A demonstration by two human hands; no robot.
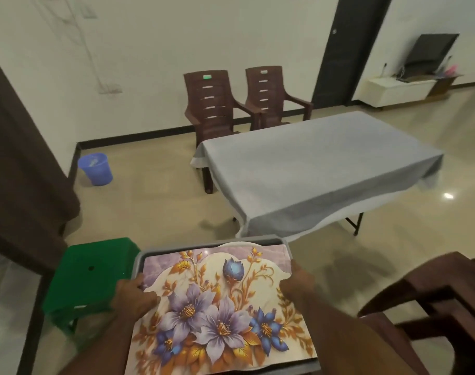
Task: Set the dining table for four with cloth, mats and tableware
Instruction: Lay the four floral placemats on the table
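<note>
I hold a grey tray [147, 257] in front of me, with floral place mats [220, 307] lying on top of it. A white plate rim [237, 243] peeks out from under the mats at the far edge. My left hand [134, 296] grips the tray's left side, thumb over the mat. On the opposite side my right hand [298, 284] grips the tray and mat edge. The dining table [320, 169] stands ahead to the right, covered by a grey cloth with nothing on it.
A green plastic stool [92, 269] stands at my lower left. Two brown plastic chairs [212, 104] line the far wall, another brown chair [442, 293] is at my right. A blue bin [95, 167] sits by the wall. Open floor lies between me and the table.
</note>
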